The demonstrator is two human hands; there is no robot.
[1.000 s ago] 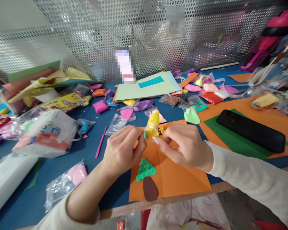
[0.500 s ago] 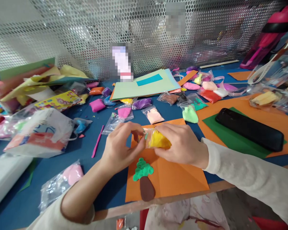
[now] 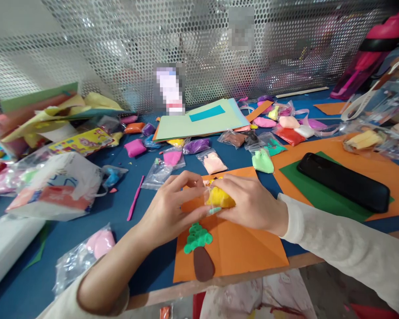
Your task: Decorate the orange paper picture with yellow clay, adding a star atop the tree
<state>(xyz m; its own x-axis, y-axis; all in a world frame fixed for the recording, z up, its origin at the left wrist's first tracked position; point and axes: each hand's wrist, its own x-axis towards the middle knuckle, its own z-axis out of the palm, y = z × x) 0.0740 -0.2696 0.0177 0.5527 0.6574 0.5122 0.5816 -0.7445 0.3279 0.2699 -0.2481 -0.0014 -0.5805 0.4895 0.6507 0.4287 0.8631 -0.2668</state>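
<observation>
A clear packet of yellow modelling clay (image 3: 220,198) is held between both hands above an orange sheet of paper (image 3: 249,248). My right hand (image 3: 252,201) wraps round the clay end from the right. The fingers of my left hand (image 3: 173,206) grip the packet's clear plastic at its left end, thumb underneath. Below the hands, a tree of clay lies on the sheet, with a bumpy green crown (image 3: 198,238) and a smooth brown trunk (image 3: 204,263). The fingertips behind the packet are partly hidden.
Several clay packets, among them a light green one (image 3: 262,160), lie beyond the sheet. A black phone (image 3: 344,181) rests at right on green and orange paper. A pink clay tool (image 3: 135,198) and a white bag (image 3: 56,186) are at left. A perforated metal panel (image 3: 199,48) stands behind.
My left fingers have shifted right along the packet, and the left thumb now reaches under the yellow clay. My right hand keeps its hold in nearly the same place.
</observation>
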